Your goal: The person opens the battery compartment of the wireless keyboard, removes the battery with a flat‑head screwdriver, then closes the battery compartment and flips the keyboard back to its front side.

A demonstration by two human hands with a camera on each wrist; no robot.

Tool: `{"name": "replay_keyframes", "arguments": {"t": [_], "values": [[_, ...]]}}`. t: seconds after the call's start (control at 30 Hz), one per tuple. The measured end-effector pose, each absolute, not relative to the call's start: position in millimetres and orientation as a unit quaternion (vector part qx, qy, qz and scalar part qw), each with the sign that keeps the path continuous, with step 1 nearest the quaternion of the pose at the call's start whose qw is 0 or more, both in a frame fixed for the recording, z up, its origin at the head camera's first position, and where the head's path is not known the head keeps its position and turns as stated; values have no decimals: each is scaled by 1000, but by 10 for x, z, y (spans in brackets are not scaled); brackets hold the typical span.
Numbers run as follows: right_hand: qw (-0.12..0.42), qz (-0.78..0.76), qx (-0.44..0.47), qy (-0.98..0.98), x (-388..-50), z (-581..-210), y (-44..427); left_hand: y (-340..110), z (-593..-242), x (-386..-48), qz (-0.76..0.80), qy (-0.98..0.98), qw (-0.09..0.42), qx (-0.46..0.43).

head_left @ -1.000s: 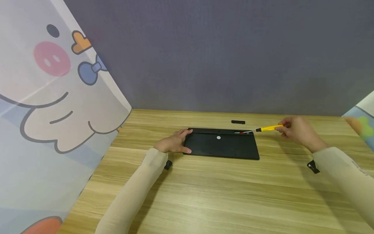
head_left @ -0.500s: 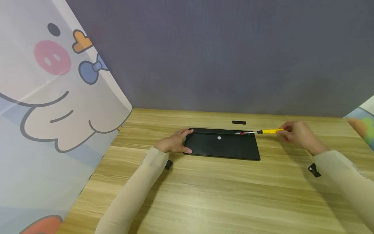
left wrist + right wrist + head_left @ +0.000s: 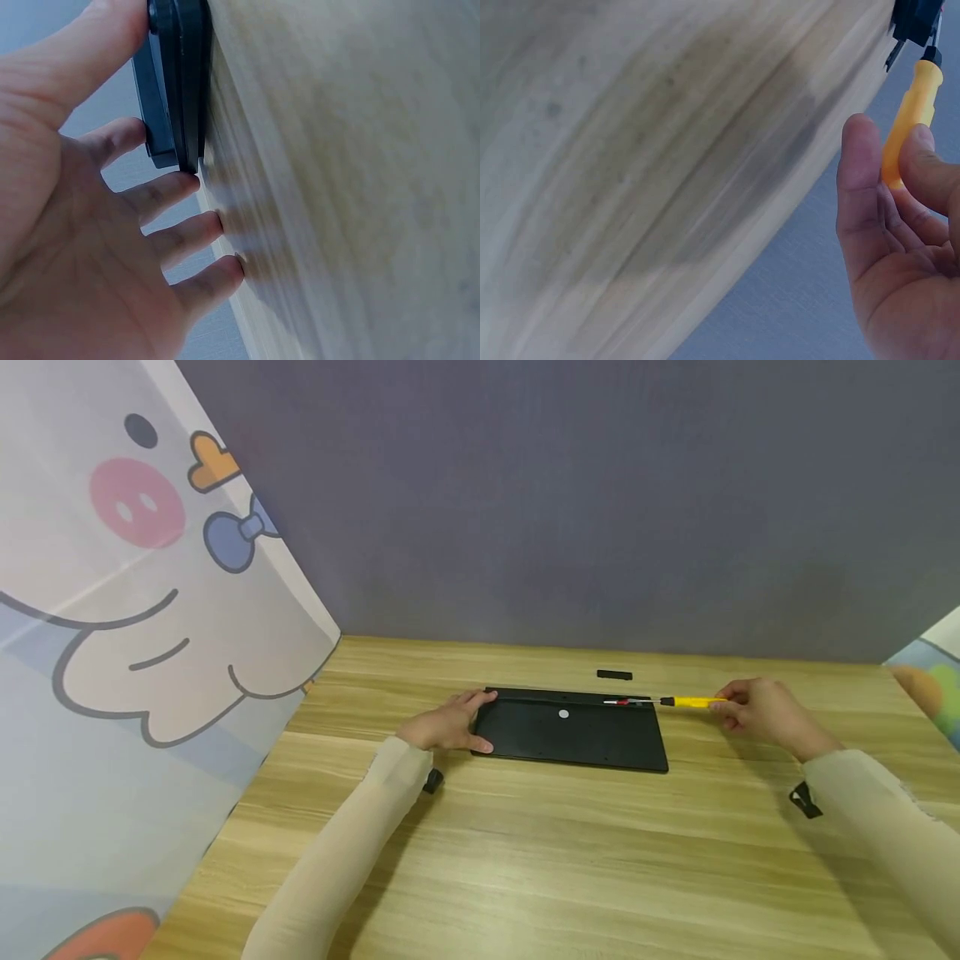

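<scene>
From the head view we see the whole keyboard [image 3: 600, 743], underside up on the wooden table [image 3: 480, 868], with a round white sticker [image 3: 564, 714] on it and a small black cover [image 3: 614, 675] lying just beyond its far edge. Our left hand [image 3: 444, 724] spans its left end, thumb at the near edge; the left wrist view adds that the fingers are spread wide and nearly straight, thumb and index touching the keyboard, the last two reaching past its corner. Our right hand [image 3: 757, 712] pinches a yellow screwdriver [image 3: 693, 702], its shaft over the slot near the far right edge, where a small red-and-white thing shows. Only the right wrist view reveals thumb and index closed on the handle, other fingers curled behind.
</scene>
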State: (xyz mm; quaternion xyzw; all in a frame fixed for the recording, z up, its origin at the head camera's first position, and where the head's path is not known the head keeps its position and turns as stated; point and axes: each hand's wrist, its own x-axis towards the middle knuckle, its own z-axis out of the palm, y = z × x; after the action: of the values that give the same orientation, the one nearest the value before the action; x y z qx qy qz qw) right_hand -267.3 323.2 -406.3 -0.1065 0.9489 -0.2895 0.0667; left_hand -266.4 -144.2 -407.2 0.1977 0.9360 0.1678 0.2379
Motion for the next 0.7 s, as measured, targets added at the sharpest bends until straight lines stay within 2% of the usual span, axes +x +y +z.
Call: {"name": "replay_keyframes", "arguments": {"t": [0.23, 0.47, 0.57, 0.7], "values": [[73, -300, -110, 945, -2664, -4104, 3227, -1448, -4074, -2658, 172, 936, 239, 196], [118, -327, -121, 930, -2647, -4188, 3184, -1420, -4084, -2642, 170, 936, 238, 198], [94, -304, -139, 938, -2643, -4162, 3202, -1410, -4076, -2641, 172, 934, 241, 202], [13, -279, -159, 947, -2614, -4044, 3216, -1421, -4051, -2647, 174, 934, 241, 197]]}}
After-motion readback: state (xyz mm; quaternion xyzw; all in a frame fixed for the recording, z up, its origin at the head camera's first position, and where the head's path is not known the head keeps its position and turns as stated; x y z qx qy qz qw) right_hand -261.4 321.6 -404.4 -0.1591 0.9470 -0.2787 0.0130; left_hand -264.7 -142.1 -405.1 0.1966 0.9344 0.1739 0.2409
